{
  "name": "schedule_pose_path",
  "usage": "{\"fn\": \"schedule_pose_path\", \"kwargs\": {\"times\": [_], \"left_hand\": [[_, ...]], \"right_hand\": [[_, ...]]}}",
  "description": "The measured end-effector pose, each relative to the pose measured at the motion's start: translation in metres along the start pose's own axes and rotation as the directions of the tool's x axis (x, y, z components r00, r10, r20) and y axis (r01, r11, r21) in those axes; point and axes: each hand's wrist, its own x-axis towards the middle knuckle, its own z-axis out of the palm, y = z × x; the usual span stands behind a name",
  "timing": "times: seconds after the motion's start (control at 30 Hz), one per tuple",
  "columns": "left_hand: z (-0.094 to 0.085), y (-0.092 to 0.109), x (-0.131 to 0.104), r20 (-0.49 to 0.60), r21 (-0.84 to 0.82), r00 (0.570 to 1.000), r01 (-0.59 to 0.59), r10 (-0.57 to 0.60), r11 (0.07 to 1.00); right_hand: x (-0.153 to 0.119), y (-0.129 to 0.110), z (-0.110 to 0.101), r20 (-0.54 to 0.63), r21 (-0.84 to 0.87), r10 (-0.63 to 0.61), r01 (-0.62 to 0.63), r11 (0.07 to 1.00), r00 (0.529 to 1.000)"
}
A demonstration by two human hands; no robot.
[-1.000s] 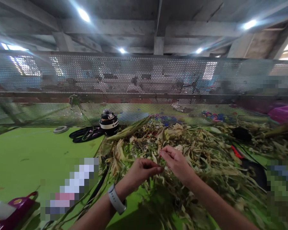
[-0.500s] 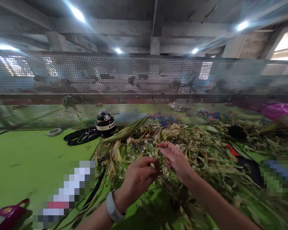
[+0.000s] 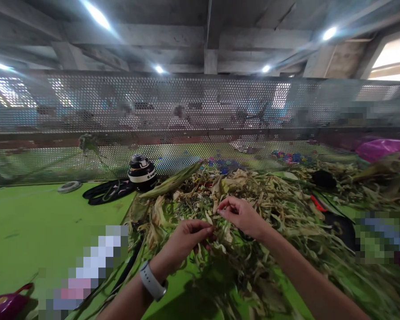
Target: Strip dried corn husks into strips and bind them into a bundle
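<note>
My left hand (image 3: 190,235), with a pale watch (image 3: 153,281) at the wrist, is low over the heap. Its thumb and fingers are pinched together on a thin strip of dried corn husk (image 3: 209,217). To the right and slightly farther off, my right hand (image 3: 242,217) has its thumb and forefinger closed near a tan husk tip; what lies between them is too small to make out. The two hands are a little apart. Around and under them spreads a heap of dried corn husks (image 3: 280,209), torn into strips and leaves. A longer greenish husk (image 3: 173,181) lies beyond my left hand.
A black-and-white flask-like container (image 3: 142,174) stands behind the heap, beside a flat black item (image 3: 108,192) and a pale ring (image 3: 69,186). A perforated metal screen (image 3: 200,106) closes the back. Right are a red-and-black tool (image 3: 320,204) and a purple bag (image 3: 383,151); a magenta object (image 3: 8,304) is front left.
My hands have drawn slightly apart, and a pale husk strip now shows at my left fingertips. The whole view has shifted a little, with fixed things now farther left.
</note>
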Motion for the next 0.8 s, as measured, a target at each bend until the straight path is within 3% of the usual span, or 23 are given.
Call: {"fn": "schedule_pose_path", "kwargs": {"times": [0.17,0.3,0.47,0.53,0.67,0.8], "left_hand": [[0.001,0.002,-0.004,0.069,0.009,0.992,0.105,-0.106,0.994],[-0.001,0.000,-0.002,0.073,-0.030,0.991,0.117,-0.115,0.993],[-0.013,0.011,-0.001,-0.036,-0.055,0.996,0.074,-0.076,0.996],[-0.016,0.017,-0.003,-0.050,-0.027,0.997,0.057,-0.058,0.998],[-0.015,0.019,-0.006,0.073,0.053,0.989,0.124,-0.128,0.991],[-0.012,0.012,-0.007,0.228,0.117,0.962,0.125,-0.150,0.985]], "right_hand": [[-0.009,-0.009,-0.019,0.251,-0.370,-0.092,0.183,0.911,0.964],[-0.016,-0.015,-0.039,0.413,-0.469,-0.093,0.300,0.831,0.906],[-0.015,-0.020,-0.049,0.366,-0.447,-0.177,0.340,0.828,0.913],[-0.015,-0.024,-0.049,0.302,-0.410,-0.171,0.289,0.865,0.938],[-0.018,-0.035,-0.048,0.276,-0.192,-0.026,0.082,0.978,0.961],[-0.017,-0.034,-0.041,0.187,-0.131,-0.027,0.052,0.990,0.982]]}}
